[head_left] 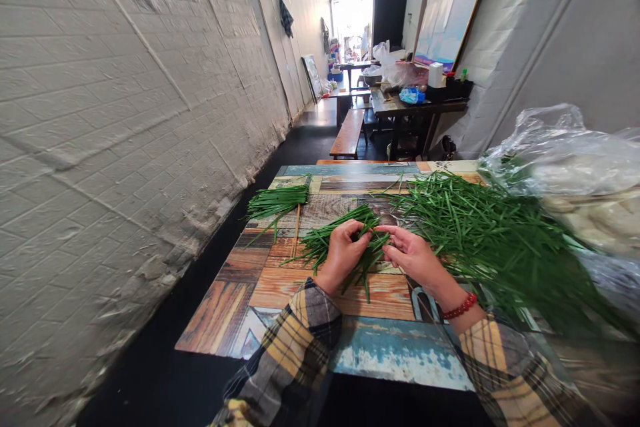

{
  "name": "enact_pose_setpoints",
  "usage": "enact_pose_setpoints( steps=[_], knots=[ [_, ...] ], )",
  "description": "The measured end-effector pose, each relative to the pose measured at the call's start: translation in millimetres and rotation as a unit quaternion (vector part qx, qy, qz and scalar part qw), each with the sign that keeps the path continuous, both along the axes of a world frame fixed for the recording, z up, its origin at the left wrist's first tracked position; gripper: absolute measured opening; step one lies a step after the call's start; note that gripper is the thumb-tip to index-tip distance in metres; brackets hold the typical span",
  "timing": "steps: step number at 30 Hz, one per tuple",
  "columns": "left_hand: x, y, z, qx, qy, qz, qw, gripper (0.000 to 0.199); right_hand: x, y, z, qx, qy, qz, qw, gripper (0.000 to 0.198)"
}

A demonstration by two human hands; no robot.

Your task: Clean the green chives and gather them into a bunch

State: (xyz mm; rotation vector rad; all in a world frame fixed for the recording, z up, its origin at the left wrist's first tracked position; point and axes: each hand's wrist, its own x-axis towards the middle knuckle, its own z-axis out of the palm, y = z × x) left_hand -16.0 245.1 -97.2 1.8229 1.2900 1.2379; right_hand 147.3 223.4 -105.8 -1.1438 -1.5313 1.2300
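My left hand [345, 250] is closed, thumb against fingers, on a bunch of green chives [325, 235] just above the table. The long leaves fan out on both sides of that hand. My right hand [407, 255] meets it from the right, index finger stretched toward the left thumb and the other fingers curled. Chive ends lie at its fingertips, but what it pinches is hidden. Farther left, a neat bundle of chives [280, 199] rests flat, with thin wooden sticks [297, 230] poking out toward me. A large loose heap of chives [465, 220] spreads to the right.
The wood-patterned table [330, 287] stands near a white brick wall [100, 113] on the left. Clear plastic bags [560, 153] sit at its right end. Beyond are a wooden bench [349, 133] and another table [395, 105] with bags and boxes.
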Motion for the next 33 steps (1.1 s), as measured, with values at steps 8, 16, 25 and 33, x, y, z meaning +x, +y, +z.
enact_pose_setpoints(
  steps=[8, 16, 25, 33],
  knots=[
    [1, -2, 2.7, 0.017, 0.004, 0.002, 1.0, 0.015, 0, 0, -1, 0.002, -0.006, -0.002, 1.0, 0.043],
    [2, -2, 2.1, 0.046, 0.011, -0.006, 0.999, 0.019, 2, 3, -7, 0.007, -0.016, -0.008, 1.0, 0.041],
    [3, -4, 4.7, 0.081, 0.049, -0.007, 0.995, 0.023, 2, 4, -10, -0.002, -0.008, -0.011, 1.0, 0.04],
    [3, -5, 0.9, 0.084, 0.101, -0.019, 0.991, 0.018, 1, 3, -7, -0.005, 0.004, -0.013, 1.0, 0.031]
  ],
)
